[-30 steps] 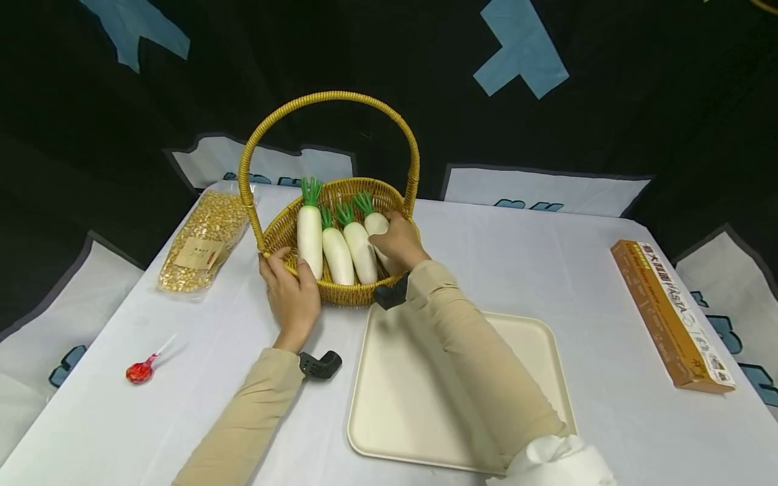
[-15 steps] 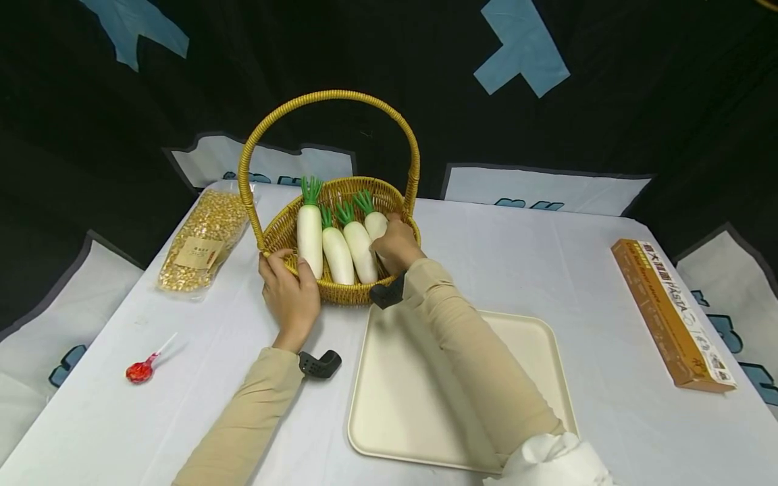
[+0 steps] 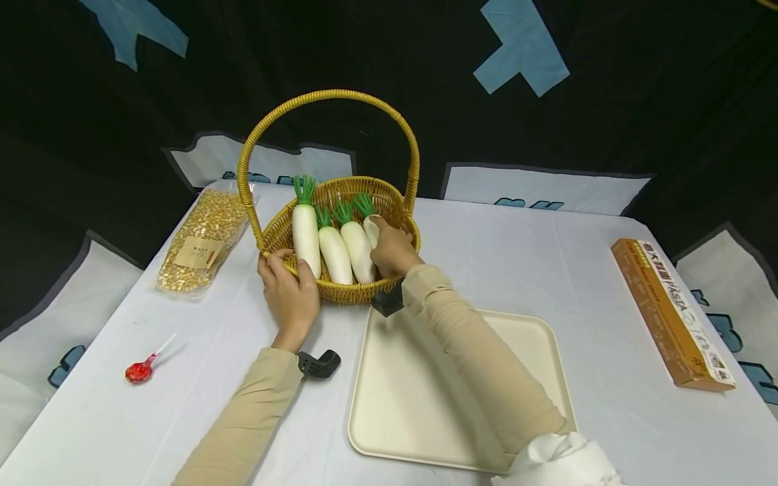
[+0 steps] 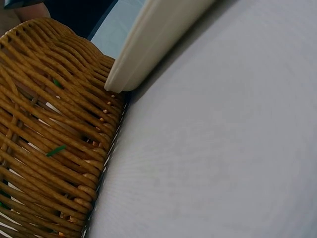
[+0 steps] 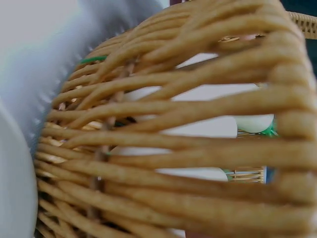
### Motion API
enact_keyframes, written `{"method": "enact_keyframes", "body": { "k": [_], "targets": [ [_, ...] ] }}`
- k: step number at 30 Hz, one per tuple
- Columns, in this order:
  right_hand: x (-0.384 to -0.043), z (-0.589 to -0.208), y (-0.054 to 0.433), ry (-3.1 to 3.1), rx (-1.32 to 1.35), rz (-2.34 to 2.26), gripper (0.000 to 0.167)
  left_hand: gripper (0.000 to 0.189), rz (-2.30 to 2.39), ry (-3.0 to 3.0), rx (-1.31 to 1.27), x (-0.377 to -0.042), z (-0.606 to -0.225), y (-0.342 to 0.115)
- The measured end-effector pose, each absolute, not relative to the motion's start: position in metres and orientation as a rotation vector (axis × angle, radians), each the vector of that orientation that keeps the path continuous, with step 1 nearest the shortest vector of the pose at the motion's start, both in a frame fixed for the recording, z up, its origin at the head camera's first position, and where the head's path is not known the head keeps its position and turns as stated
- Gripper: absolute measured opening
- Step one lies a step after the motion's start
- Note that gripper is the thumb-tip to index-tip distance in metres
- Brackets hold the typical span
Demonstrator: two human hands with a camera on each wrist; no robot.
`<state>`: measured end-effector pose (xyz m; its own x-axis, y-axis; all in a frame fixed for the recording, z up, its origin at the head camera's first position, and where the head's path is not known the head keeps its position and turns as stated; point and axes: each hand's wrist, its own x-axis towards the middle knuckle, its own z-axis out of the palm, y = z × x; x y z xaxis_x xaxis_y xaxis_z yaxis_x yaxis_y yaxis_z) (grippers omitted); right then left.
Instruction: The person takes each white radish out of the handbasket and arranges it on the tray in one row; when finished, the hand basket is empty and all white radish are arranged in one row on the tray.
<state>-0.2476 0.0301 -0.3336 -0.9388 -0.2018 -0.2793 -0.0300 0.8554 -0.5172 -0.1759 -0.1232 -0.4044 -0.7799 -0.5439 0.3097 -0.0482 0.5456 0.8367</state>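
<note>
A yellow wicker basket [image 3: 348, 294] with a tall arched handle holds several white radishes with green tops. My left hand [image 3: 288, 291] grips its front left rim, thumb over the edge beside the leftmost radish [image 3: 306, 236]. Inside the basket on the right, my right hand [image 3: 394, 248] holds the rightmost white radish [image 3: 370, 228], covering most of its body. The far fingers are hidden. In the left wrist view the basket's woven wall [image 4: 49, 119] fills the left side. Pale radishes [image 5: 203, 126] show through the weave in the right wrist view.
A cream tray [image 3: 389, 432] lies in front of the basket, under the right forearm. To the left are a bag of yellow kernels [image 3: 209, 233] and a red lollipop [image 3: 140, 371]. A pasta box [image 3: 671, 317] lies near the table's right edge.
My right hand has reached further over the rightmost radish. The radishes have shifted slightly left, the leftmost one tilting that way. My left hand stays on the rim.
</note>
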Motion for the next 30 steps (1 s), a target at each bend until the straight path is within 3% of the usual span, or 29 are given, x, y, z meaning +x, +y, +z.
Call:
{"method": "enact_keyframes", "body": {
  "k": [18,30],
  "targets": [
    [-0.2419,-0.3360,0.0262,2.794,-0.237,-0.584,0.055,0.032,-1.173,-2.239,0.475,-0.1763,-0.4059,-0.1241],
    [-0.2408,-0.3362,0.0256,2.827,-0.227,-0.611,0.052,0.034,-1.160,-2.248,0.480,-0.1759,-0.4053,-0.1244]
  ]
}}
